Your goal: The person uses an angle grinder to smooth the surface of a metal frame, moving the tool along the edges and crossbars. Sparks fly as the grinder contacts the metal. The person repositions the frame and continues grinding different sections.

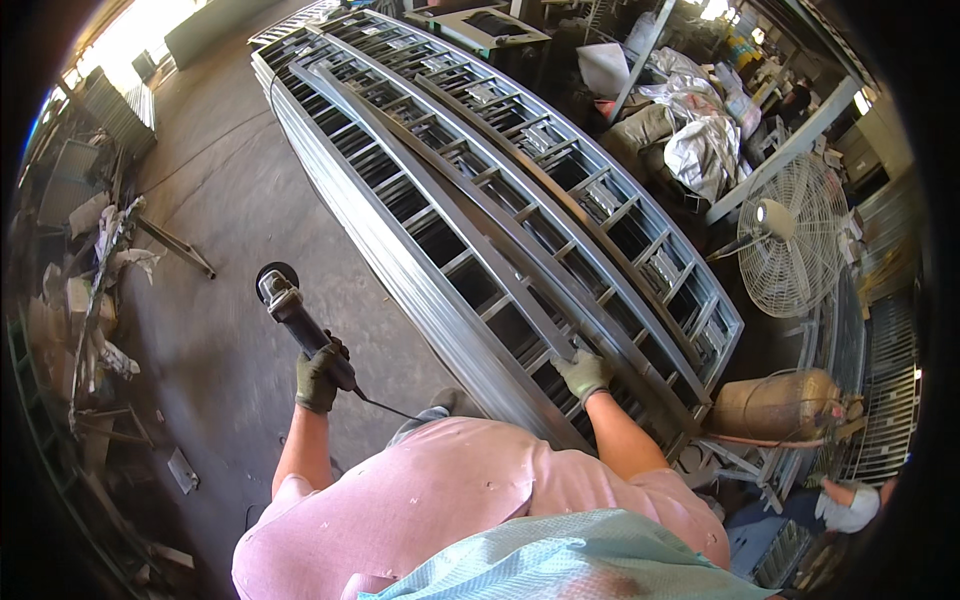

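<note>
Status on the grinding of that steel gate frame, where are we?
Done: the gate frame looks fully assembled, bars and panels in place. In hand: left hand holds the angle grinder off to the side over the floor, disc clear of the metal; right hand rests on the frame's near end. Left: no grinding is underway now; how many joints are dressed cannot be told.

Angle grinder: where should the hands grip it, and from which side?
Grip the angle grinder on its slim dark barrel, as the left hand does now, coming from the cord end behind. The disc and guard sit at the far end, pointing away over the floor, so fingers stay clear of it. The right hand rests on the metal gate frame.
</note>
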The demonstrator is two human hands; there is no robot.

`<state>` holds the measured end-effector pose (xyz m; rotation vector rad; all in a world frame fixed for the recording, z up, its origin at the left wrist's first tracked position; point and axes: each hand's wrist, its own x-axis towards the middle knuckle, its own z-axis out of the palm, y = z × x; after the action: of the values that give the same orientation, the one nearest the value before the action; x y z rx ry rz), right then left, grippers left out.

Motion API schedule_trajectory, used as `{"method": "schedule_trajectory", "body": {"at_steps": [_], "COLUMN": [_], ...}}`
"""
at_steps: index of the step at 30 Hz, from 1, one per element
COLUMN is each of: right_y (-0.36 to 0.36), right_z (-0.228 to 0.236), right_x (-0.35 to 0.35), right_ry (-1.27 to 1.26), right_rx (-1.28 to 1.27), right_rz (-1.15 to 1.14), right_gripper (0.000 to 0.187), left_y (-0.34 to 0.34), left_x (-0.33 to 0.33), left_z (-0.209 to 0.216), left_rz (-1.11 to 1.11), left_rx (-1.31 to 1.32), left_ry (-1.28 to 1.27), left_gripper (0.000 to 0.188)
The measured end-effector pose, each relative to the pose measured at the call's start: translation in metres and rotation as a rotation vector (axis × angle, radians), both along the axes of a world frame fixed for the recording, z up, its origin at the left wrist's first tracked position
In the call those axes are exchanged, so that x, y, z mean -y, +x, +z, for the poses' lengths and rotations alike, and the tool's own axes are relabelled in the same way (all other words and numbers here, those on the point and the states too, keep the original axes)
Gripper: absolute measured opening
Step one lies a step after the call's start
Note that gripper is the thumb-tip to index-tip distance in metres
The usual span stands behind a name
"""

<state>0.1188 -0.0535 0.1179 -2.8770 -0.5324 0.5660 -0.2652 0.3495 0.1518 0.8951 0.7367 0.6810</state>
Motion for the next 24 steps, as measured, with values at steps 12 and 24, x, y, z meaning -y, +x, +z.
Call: {"method": "schedule_trajectory", "body": {"at_steps": [12, 24], "right_y": [-0.019, -0.025], "right_z": [0.002, -0.018], "right_x": [-0.002, 0.013], "right_ry": [0.022, 0.076], "right_rx": [-0.083, -0.011], "right_rz": [-0.018, -0.017], "right_gripper": [0.066, 0.064], "left_y": [-0.007, -0.003], "left_x": [-0.018, -0.025], "left_z": [-0.015, -0.001], "left_rz": [-0.081, -0.197], "left_rx": [0.106, 0.008], "left_ry": [-0.01, 0.087], "left_gripper": [0.042, 0.035]}}
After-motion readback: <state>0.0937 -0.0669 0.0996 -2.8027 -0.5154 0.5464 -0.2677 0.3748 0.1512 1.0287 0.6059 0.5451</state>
